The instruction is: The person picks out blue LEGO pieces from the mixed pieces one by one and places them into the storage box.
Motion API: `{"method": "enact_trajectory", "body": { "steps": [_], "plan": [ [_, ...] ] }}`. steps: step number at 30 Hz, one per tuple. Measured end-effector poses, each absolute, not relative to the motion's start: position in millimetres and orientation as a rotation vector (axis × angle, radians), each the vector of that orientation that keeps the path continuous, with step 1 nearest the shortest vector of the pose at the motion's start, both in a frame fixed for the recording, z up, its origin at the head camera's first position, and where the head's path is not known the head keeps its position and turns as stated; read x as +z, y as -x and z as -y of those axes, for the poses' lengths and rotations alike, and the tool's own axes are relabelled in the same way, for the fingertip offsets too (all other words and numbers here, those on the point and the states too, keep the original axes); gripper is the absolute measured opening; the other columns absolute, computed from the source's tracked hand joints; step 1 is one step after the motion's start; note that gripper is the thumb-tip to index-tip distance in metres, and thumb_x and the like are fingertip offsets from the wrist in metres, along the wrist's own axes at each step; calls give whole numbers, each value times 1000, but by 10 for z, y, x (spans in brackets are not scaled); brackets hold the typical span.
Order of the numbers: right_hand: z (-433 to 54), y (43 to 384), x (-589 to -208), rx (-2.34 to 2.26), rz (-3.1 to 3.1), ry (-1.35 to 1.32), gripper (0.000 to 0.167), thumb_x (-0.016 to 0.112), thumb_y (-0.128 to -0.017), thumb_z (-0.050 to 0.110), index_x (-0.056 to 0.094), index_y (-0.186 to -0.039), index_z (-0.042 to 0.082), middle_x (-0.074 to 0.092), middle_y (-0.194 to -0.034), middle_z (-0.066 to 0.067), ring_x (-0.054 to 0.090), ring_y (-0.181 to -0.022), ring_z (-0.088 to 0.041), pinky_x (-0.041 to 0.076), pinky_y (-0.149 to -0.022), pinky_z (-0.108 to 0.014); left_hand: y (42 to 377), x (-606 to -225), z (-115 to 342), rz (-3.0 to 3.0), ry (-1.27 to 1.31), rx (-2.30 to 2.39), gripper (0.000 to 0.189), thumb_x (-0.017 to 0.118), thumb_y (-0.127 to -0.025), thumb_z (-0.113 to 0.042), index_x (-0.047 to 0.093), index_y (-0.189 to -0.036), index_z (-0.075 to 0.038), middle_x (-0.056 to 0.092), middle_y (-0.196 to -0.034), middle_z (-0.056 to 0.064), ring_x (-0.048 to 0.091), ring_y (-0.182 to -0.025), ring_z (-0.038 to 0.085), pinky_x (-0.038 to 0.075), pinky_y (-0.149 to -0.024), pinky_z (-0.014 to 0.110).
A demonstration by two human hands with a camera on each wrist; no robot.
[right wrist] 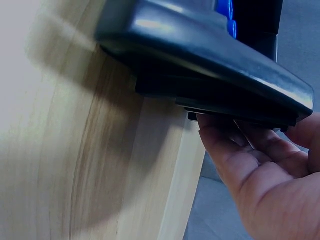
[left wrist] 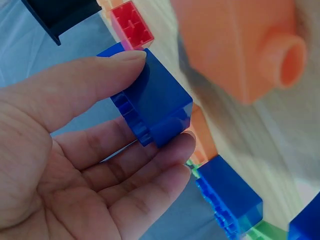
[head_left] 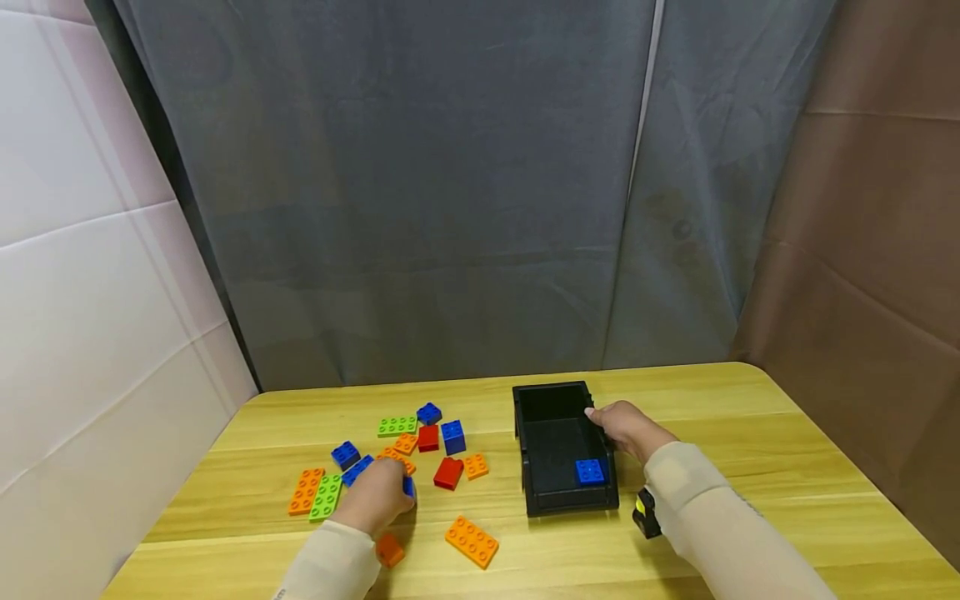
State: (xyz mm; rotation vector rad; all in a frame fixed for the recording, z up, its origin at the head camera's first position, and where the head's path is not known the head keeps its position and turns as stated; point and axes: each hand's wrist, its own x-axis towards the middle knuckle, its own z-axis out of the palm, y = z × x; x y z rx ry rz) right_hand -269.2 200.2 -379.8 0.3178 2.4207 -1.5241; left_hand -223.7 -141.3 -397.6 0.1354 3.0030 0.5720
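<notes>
My left hand [head_left: 377, 493] pinches a blue building brick [left wrist: 157, 95] between thumb and fingers, low over the scattered bricks. In the left wrist view the thumb lies across the brick's smooth side. My right hand [head_left: 632, 428] grips the right side of a black bin [head_left: 555, 446], thumb over the rim; in the right wrist view the fingers [right wrist: 225, 150] reach beneath it. One blue brick [head_left: 589, 472] sits inside the bin at its near right. An orange brick [head_left: 390, 550] stands just nearer than the left hand.
Around the left hand lie a green brick [head_left: 326, 497], an orange brick [head_left: 305, 491], a red brick [head_left: 448, 473], a blue brick [head_left: 453, 437] and several others. A long orange brick [head_left: 472, 542] is between them and the bin. Grey curtain [head_left: 450, 192] hangs behind the wooden table [head_left: 712, 400].
</notes>
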Motion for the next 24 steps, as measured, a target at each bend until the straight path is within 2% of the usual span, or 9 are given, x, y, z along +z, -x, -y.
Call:
{"method": "enact_trajectory", "body": {
  "steps": [3,6,15,24],
  "plan": [
    [-2024,2713,-3811,-1517,-2416,-297,32,44,-103,22,58,-104,-7,57,-96,-15,60,-88,-24,50,-92,-41,2219,-3926,1406,-3017,-158,570,17,77,-77,-2,64,-86,1,57,-76,5,49,-67,20,52,-70,38],
    [-2035,2723,-3813,-1516,-2409,-286,33,45,-103,23,58,-104,-7,57,-95,-15,60,-87,-24,50,-91,-40,2207,-3875,1385,-3028,-166,572,18,78,-76,-3,64,-86,1,58,-76,5,50,-67,19,53,-71,39],
    [-1994,2684,-3800,-1524,-2415,-325,34,42,-104,21,56,-110,-10,57,-99,-17,59,-91,-26,47,-96,-44,2217,-3747,1268,-3032,-210,520,28,81,-76,-8,67,-97,3,62,-85,8,55,-72,20,55,-76,40],
    [-2004,2689,-3806,-1514,-2423,-309,35,41,-104,21,55,-111,-10,56,-100,-18,59,-94,-28,46,-98,-46,2210,-3631,1120,-3082,-322,519,23,81,-74,-4,66,-91,3,63,-85,11,56,-71,22,55,-75,39]
  ]
}}
